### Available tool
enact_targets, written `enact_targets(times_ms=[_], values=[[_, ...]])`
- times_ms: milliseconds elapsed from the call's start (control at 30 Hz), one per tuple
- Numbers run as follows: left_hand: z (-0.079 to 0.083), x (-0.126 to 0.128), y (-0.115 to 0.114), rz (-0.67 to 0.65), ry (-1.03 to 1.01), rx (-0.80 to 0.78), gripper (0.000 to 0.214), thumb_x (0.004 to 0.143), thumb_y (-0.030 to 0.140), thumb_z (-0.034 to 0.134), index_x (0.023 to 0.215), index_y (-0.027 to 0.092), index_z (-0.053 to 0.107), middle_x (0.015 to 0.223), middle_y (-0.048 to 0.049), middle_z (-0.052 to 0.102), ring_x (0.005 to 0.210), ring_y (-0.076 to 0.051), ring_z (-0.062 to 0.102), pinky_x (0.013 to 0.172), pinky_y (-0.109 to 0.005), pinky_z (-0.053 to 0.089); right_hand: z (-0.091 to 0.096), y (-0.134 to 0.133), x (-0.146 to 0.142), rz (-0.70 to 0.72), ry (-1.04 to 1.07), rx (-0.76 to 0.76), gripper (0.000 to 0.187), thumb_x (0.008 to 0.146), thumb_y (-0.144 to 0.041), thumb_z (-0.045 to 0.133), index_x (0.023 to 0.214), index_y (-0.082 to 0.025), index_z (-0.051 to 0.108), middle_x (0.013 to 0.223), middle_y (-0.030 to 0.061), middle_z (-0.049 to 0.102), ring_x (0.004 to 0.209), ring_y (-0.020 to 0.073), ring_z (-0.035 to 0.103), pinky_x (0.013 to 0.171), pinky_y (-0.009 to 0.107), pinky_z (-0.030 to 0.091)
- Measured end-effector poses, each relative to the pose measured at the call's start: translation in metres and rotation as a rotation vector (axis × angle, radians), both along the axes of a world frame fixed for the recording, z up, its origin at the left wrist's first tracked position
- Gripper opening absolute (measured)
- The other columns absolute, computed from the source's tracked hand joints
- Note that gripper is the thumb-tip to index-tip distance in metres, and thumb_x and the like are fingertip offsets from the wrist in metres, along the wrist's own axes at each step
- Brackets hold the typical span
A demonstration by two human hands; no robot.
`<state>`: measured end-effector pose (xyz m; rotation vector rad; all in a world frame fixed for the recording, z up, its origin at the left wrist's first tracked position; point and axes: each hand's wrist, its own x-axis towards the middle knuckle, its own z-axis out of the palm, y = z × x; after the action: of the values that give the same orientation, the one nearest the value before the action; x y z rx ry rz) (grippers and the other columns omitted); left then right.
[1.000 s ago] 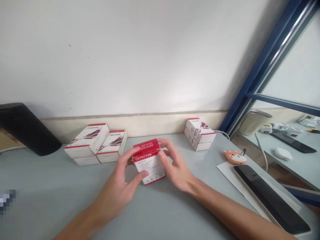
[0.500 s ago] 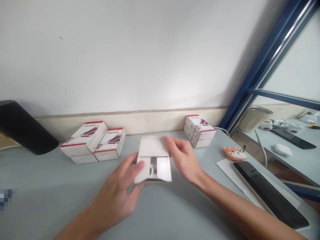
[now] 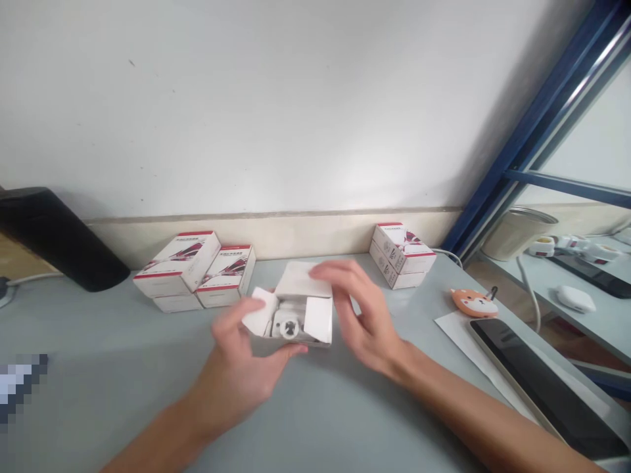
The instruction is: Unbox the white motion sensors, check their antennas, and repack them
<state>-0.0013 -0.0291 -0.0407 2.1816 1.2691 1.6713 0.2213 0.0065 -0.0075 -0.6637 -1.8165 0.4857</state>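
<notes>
A small white cardboard box [image 3: 320,340] is held just above the table, its lid [image 3: 302,281] raised and its side flaps unfolded. Inside lies a white device [image 3: 288,328] with a round ring on its face and a dark centre; most of it stays hidden in the box. My left hand [image 3: 239,358] is closed on the box from the left, thumb along the front wall and a finger on the left flap. At the lid's right edge, my right hand [image 3: 362,312] has its fingers curled against the cardboard.
Closed white-and-red boxes are stacked at the back left [image 3: 180,263] and back right [image 3: 404,256]. A black cylinder [image 3: 64,240] leans at far left. On the right lie an orange animal-faced case [image 3: 474,303], a white sheet [image 3: 456,328] and a dark-screened phone [image 3: 547,387], beside a blue-framed mirror [image 3: 566,177].
The side flaps have swung outward, and the white device inside now shows. My left index finger has moved onto the left flap. The view has shifted slightly left.
</notes>
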Motion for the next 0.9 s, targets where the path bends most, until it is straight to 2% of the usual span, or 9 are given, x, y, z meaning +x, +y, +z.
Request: enact_targets(times_ms=[67, 167, 233, 300, 367, 467, 667, 800, 900], values=[[-0.002, 0.002, 0.000, 0.008, -0.083, -0.142, 0.079, 0.072, 0.030, 0.095, 0.130, 0.033, 0.041, 0.111, -0.0029, 0.065, 0.093, -0.024, 0.075, 0.078, -0.038, 0.066, 0.003, -0.006, 0.002, -0.015, -0.109, 0.122, 0.045, 0.105, -0.018, 0.038, 0.138, -0.036, 0.062, 0.128, 0.0077, 0.068, 0.117, 0.0264, 0.066, 0.101, 0.049, 0.054], [-0.001, 0.004, 0.000, -0.055, -0.161, -0.310, 0.075, 0.077, 0.033, 0.091, 0.132, 0.035, 0.041, 0.128, -0.0075, 0.065, 0.111, -0.029, 0.075, 0.085, -0.041, 0.067, 0.005, -0.010, 0.003, -0.013, -0.183, 0.094, 0.040, 0.107, -0.028, 0.041, 0.141, -0.033, 0.062, 0.122, 0.0105, 0.063, 0.116, 0.0283, 0.063, 0.098, 0.051, 0.056], [0.003, 0.003, 0.001, -0.077, -0.159, -0.303, 0.071, 0.077, 0.035, 0.092, 0.129, 0.034, 0.045, 0.152, -0.0115, 0.053, 0.131, -0.033, 0.067, 0.099, -0.048, 0.065, 0.003, -0.009, 0.004, 0.046, -0.192, 0.028, 0.036, 0.108, -0.033, 0.041, 0.137, -0.030, 0.062, 0.119, 0.0110, 0.060, 0.114, 0.0279, 0.063, 0.096, 0.051, 0.057], [0.007, 0.002, 0.002, -0.106, -0.121, -0.276, 0.069, 0.076, 0.034, 0.094, 0.125, 0.033, 0.046, 0.165, -0.0128, 0.041, 0.143, -0.037, 0.059, 0.107, -0.053, 0.061, -0.002, -0.007, 0.005, 0.081, -0.175, 0.011, 0.032, 0.107, -0.033, 0.041, 0.134, -0.030, 0.058, 0.120, 0.0108, 0.058, 0.113, 0.0277, 0.063, 0.097, 0.051, 0.057], [0.011, 0.002, 0.001, -0.170, -0.116, -0.309, 0.063, 0.081, 0.032, 0.091, 0.122, 0.033, 0.044, 0.165, -0.0134, 0.045, 0.144, -0.036, 0.059, 0.105, -0.052, 0.062, -0.010, -0.003, 0.004, 0.073, -0.094, 0.095, 0.029, 0.105, -0.029, 0.043, 0.133, -0.033, 0.050, 0.122, 0.0103, 0.056, 0.119, 0.0290, 0.063, 0.099, 0.054, 0.057], [0.010, 0.004, -0.001, -0.234, -0.158, -0.348, 0.056, 0.088, 0.032, 0.085, 0.120, 0.033, 0.039, 0.152, -0.0124, 0.061, 0.136, -0.032, 0.065, 0.099, -0.048, 0.064, -0.020, 0.003, 0.005, 0.052, 0.015, 0.250, 0.034, 0.100, -0.019, 0.046, 0.129, -0.036, 0.042, 0.128, 0.0097, 0.054, 0.128, 0.0300, 0.063, 0.101, 0.056, 0.058], [0.004, -0.001, 0.001, 0.018, -0.064, -0.100, 0.058, 0.086, 0.027, 0.085, 0.127, 0.030, 0.043, 0.146, -0.0139, 0.062, 0.137, -0.033, 0.063, 0.112, -0.056, 0.056, -0.018, 0.008, 0.012, 0.038, -0.112, 0.198, 0.036, 0.096, -0.020, 0.056, 0.130, -0.029, 0.048, 0.153, 0.0166, 0.053, 0.139, 0.0339, 0.058, 0.106, 0.057, 0.054], [0.013, -0.009, 0.009, 0.058, 0.258, 0.237, 0.047, 0.089, 0.007, 0.075, 0.122, 0.028, 0.048, 0.136, -0.0124, 0.068, 0.126, -0.029, 0.070, 0.108, -0.052, 0.055, -0.021, 0.009, 0.009, -0.020, -0.083, 0.164, 0.016, 0.103, -0.018, 0.056, 0.117, -0.027, 0.058, 0.135, 0.0125, 0.066, 0.118, 0.0267, 0.069, 0.096, 0.046, 0.058], [0.024, -0.009, 0.009, 0.109, 0.440, 0.394, 0.045, 0.089, -0.001, 0.071, 0.121, 0.024, 0.052, 0.126, -0.0129, 0.074, 0.114, -0.026, 0.075, 0.100, -0.046, 0.055, -0.024, 0.010, 0.005, -0.073, -0.141, 0.222, 0.018, 0.105, -0.018, 0.059, 0.119, -0.026, 0.066, 0.127, 0.0113, 0.064, 0.104, 0.0220, 0.070, 0.090, 0.042, 0.059]])
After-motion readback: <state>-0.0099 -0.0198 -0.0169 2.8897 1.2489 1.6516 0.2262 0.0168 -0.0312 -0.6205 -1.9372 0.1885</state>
